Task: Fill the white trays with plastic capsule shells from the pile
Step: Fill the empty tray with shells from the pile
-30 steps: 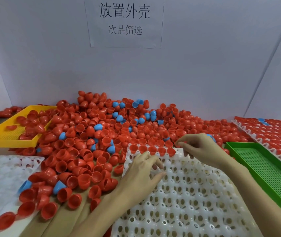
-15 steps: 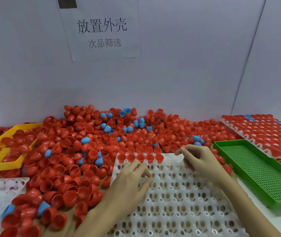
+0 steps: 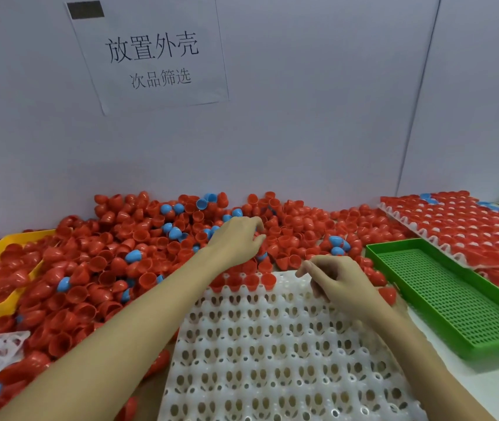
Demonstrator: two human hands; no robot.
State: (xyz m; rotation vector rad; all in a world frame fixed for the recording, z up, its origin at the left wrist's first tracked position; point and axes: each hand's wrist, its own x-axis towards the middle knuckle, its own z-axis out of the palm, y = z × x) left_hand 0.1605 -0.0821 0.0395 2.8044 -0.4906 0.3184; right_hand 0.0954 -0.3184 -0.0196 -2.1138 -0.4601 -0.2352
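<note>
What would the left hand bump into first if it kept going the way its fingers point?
Probably the red shells in the pile: the left hand points away and a bit right, fingertips already among them. Depth is unclear.
</note>
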